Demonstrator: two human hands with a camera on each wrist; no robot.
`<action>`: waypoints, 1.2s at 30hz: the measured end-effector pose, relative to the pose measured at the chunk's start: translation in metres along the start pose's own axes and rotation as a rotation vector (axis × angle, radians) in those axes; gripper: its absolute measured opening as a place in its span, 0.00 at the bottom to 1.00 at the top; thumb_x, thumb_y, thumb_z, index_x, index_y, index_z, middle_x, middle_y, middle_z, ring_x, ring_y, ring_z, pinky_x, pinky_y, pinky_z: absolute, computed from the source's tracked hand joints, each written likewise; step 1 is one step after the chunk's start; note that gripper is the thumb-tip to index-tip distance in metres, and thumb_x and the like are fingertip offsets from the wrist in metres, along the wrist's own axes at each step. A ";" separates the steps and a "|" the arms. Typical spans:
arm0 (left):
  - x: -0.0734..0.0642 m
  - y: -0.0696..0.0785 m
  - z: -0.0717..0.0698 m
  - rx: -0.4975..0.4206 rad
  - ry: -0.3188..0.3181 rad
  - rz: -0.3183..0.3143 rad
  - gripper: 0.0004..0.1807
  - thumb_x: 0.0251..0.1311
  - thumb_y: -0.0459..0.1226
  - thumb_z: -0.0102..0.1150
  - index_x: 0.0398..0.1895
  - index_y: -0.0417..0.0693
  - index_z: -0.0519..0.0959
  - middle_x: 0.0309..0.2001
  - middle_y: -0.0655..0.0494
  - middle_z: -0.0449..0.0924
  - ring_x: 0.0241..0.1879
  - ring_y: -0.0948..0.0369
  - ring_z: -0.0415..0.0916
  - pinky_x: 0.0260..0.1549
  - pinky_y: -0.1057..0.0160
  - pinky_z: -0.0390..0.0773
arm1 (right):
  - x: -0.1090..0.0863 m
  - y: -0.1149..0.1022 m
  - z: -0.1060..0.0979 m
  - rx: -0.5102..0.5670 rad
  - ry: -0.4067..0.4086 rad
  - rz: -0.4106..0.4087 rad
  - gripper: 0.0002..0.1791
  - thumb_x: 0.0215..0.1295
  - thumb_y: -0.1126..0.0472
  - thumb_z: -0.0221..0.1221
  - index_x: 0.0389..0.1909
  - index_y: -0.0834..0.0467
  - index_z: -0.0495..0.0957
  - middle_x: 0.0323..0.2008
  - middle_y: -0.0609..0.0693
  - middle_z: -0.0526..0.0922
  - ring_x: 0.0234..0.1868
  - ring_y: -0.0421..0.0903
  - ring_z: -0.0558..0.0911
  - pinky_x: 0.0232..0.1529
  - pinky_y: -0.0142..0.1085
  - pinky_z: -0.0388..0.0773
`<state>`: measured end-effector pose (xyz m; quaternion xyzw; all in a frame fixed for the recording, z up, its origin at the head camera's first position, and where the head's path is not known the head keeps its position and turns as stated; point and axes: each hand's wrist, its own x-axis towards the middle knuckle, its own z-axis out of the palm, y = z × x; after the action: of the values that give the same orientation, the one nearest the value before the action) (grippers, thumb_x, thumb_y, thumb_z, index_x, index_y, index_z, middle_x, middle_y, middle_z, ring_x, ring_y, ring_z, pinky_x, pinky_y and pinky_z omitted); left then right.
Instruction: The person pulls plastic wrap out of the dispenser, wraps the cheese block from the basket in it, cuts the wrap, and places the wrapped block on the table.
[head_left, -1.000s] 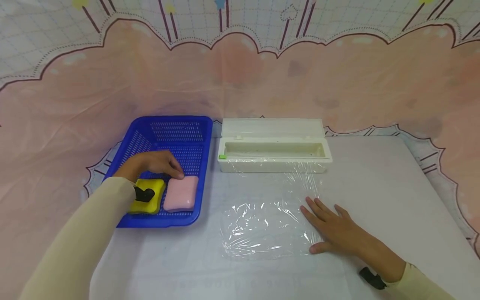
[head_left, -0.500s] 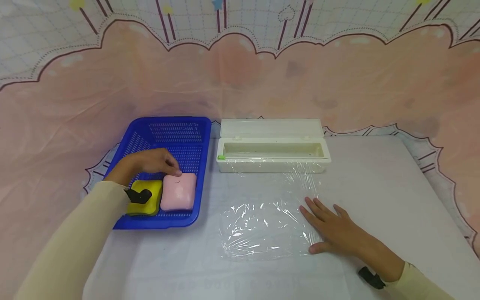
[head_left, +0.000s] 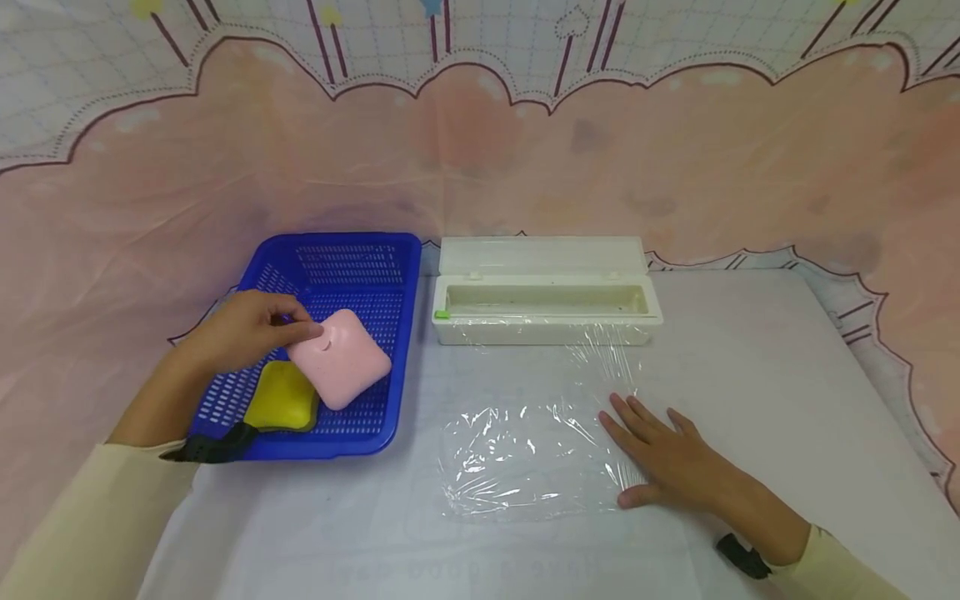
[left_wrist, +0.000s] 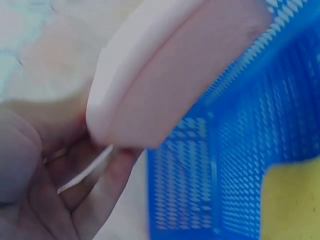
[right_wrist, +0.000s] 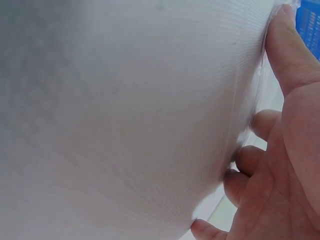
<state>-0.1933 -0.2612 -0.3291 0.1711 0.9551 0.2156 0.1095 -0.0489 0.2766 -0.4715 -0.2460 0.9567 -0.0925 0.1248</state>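
In the head view my left hand point(head_left: 243, 329) pinches one corner of a pink rounded-square box point(head_left: 340, 360) between thumb and fingers, over the blue basket point(head_left: 411, 350). The left wrist view shows a seam along the side of the pink box point(left_wrist: 165, 75) and a pale strip between the fingers. A similar yellow piece point(head_left: 281, 396) lies in the basket, partly below the pink one. My right hand point(head_left: 675, 462) rests flat with spread fingers on the right edge of a clear sheet of cling film point(head_left: 532, 458). The film runs out from a white cling film dispenser point(head_left: 547, 333).
The dispenser's lid point(head_left: 543, 256) stands open at the back, and a small green slider point(head_left: 442, 315) sits at the left of its front edge. A white cloth point(head_left: 750, 358) covers the table. Behind it hangs a patterned curtain point(head_left: 480, 175).
My left hand has lifted the pink box, turned it onto a diagonal and drawn back left, uncovering more of the yellow piece. The right hand and film have stayed put.
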 end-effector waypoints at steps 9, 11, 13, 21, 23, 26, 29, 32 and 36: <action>-0.050 0.043 0.025 -0.189 0.292 -0.159 0.21 0.70 0.54 0.60 0.42 0.46 0.86 0.40 0.47 0.87 0.34 0.56 0.84 0.28 0.66 0.78 | 0.000 -0.001 -0.001 -0.014 -0.012 0.000 0.63 0.49 0.17 0.55 0.80 0.52 0.56 0.81 0.58 0.52 0.80 0.63 0.56 0.67 0.74 0.58; -0.053 0.054 0.037 -0.290 0.313 -0.191 0.21 0.70 0.55 0.60 0.42 0.47 0.85 0.45 0.46 0.87 0.35 0.57 0.86 0.31 0.66 0.80 | 0.000 -0.001 -0.001 -0.018 -0.013 0.000 0.63 0.49 0.18 0.55 0.80 0.52 0.56 0.81 0.58 0.52 0.80 0.63 0.55 0.67 0.74 0.58; -0.054 0.067 0.050 -0.407 0.304 -0.200 0.20 0.70 0.54 0.60 0.42 0.46 0.85 0.48 0.44 0.86 0.33 0.59 0.86 0.29 0.67 0.81 | 0.000 -0.002 -0.002 -0.014 -0.017 0.004 0.63 0.49 0.18 0.56 0.80 0.52 0.55 0.81 0.58 0.52 0.80 0.63 0.55 0.68 0.74 0.57; -0.043 0.109 0.110 -0.719 0.120 -0.147 0.13 0.74 0.44 0.58 0.44 0.42 0.79 0.45 0.43 0.86 0.36 0.57 0.88 0.39 0.61 0.87 | 0.001 -0.006 -0.006 0.019 -0.023 0.023 0.63 0.47 0.22 0.63 0.80 0.52 0.57 0.81 0.59 0.53 0.80 0.64 0.55 0.67 0.75 0.56; -0.037 0.118 0.125 -0.759 0.086 -0.122 0.12 0.74 0.43 0.57 0.43 0.42 0.78 0.43 0.44 0.87 0.35 0.57 0.87 0.38 0.61 0.87 | 0.001 -0.006 -0.006 0.020 -0.014 0.016 0.63 0.47 0.22 0.63 0.80 0.53 0.58 0.80 0.60 0.54 0.79 0.64 0.56 0.67 0.75 0.57; -0.028 0.131 0.144 -0.816 0.066 -0.086 0.10 0.74 0.40 0.57 0.42 0.41 0.77 0.42 0.44 0.86 0.35 0.58 0.87 0.39 0.60 0.87 | 0.001 -0.006 -0.006 0.006 -0.017 0.015 0.63 0.48 0.21 0.61 0.80 0.52 0.57 0.81 0.59 0.54 0.79 0.64 0.56 0.67 0.74 0.58; -0.022 0.144 0.160 -0.888 0.045 -0.043 0.08 0.74 0.36 0.56 0.41 0.38 0.76 0.44 0.41 0.84 0.35 0.57 0.88 0.39 0.55 0.88 | 0.002 -0.005 -0.006 -0.008 -0.033 0.022 0.63 0.48 0.20 0.60 0.80 0.51 0.56 0.81 0.58 0.53 0.80 0.63 0.55 0.67 0.74 0.58; -0.017 0.155 0.176 -0.942 0.007 -0.018 0.08 0.74 0.35 0.56 0.40 0.37 0.74 0.44 0.39 0.84 0.35 0.57 0.87 0.39 0.50 0.88 | 0.002 -0.004 -0.006 -0.021 -0.043 0.023 0.63 0.48 0.20 0.59 0.80 0.51 0.56 0.81 0.58 0.53 0.80 0.63 0.56 0.67 0.74 0.59; -0.009 0.164 0.197 -0.953 -0.034 -0.001 0.08 0.73 0.37 0.57 0.39 0.38 0.75 0.44 0.42 0.84 0.35 0.60 0.87 0.40 0.52 0.88 | 0.002 -0.004 -0.007 -0.021 -0.045 0.024 0.63 0.47 0.18 0.58 0.80 0.51 0.56 0.81 0.58 0.53 0.80 0.63 0.56 0.66 0.74 0.59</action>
<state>-0.0833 -0.0519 -0.4278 0.1047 0.7481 0.6267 0.1913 -0.0513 0.2730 -0.4647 -0.2377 0.9575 -0.0753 0.1450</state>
